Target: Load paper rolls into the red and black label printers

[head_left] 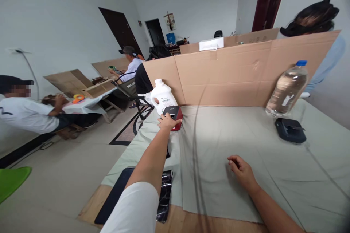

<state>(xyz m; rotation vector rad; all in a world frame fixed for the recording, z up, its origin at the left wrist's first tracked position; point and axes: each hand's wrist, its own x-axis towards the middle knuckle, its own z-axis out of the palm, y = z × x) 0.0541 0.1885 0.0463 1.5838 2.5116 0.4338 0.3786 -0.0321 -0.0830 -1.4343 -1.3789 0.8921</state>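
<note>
My left hand reaches far forward and rests its fingers on a small red and black device at the table's far left. A white jug stands just behind that device. Nearer to me, my right hand lies on the pale green cloth, fingers loosely curled with nothing in them. A thin dark cable runs across the cloth between my two arms.
A cardboard screen stands along the far table edge, with a person's dark hair behind it. A clear water bottle and a black case sit at right. A dark tablet lies at the near left. People sit at left.
</note>
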